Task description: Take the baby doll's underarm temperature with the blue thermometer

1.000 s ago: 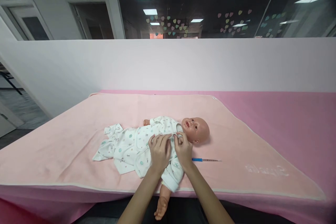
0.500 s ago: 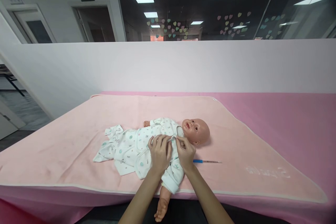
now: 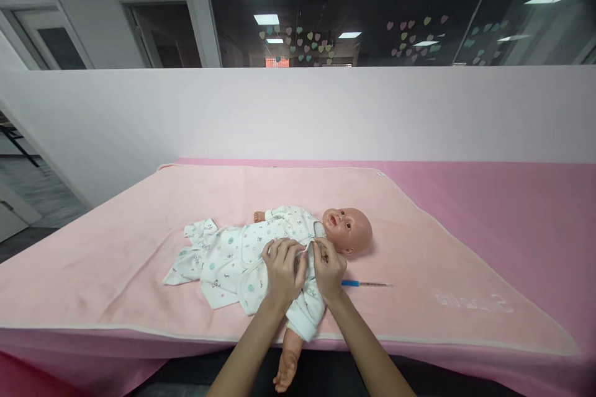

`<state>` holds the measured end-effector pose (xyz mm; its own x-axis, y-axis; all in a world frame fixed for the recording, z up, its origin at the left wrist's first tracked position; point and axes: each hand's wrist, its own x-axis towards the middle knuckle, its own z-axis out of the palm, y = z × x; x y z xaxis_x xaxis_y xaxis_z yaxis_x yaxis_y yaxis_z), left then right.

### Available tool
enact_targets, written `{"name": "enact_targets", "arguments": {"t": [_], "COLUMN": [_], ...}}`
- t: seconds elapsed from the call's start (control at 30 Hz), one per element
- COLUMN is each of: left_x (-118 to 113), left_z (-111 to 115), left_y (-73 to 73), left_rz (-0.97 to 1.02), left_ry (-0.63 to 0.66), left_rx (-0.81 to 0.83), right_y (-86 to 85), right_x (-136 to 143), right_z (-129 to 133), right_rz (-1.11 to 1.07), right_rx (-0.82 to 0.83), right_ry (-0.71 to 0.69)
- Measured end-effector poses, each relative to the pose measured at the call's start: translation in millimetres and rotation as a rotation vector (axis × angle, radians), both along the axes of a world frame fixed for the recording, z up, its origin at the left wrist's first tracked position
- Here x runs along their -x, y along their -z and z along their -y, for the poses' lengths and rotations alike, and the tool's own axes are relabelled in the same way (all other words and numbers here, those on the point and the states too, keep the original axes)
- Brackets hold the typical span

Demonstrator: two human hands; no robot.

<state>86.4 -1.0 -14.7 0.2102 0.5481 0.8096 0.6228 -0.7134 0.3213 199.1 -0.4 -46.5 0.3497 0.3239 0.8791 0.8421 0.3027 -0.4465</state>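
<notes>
A baby doll (image 3: 348, 231) lies on its back with its head to the right, dressed in a white printed romper (image 3: 228, 260). My left hand (image 3: 284, 270) rests on the chest of the romper, its fingers bent and gripping a narrow white piece of the cloth near the neckline. Close beside it, my right hand (image 3: 329, 268) pinches the same front edge just below the doll's chin. Whether this piece is a tie or a hem, I cannot tell, since my fingers cover most of it. The doll's near arm (image 3: 287, 363) sticks out of its sleeve over the table edge.
A slim blue-handled stick (image 3: 365, 284), perhaps a thermometer, lies right of my right hand. Beneath the doll spreads a peach blanket (image 3: 419, 316) over a pink table cover (image 3: 535, 229). Behind stands a white low wall (image 3: 298, 115) topped by dark glass.
Both hands stay at the romper's neckline, with only slight finger movement. The whole view has shifted a little; the doll lies as before.
</notes>
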Motion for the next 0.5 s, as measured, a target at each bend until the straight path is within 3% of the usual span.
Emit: {"name": "enact_targets", "arguments": {"t": [0.3,0.5], "left_x": [-2,13], "left_z": [6,10], "left_y": [-0.6,-2.8], "left_rz": [-0.007,0.033], "left_ry": [-0.020,-0.208], "left_rx": [-0.054,0.009], "right_y": [5.8,6.5], "right_x": [-2,-4], "right_z": [-2,-1], "right_rz": [0.083,0.001], "right_rx": [0.010,-0.003], "right_ry": [0.022,0.028]}}
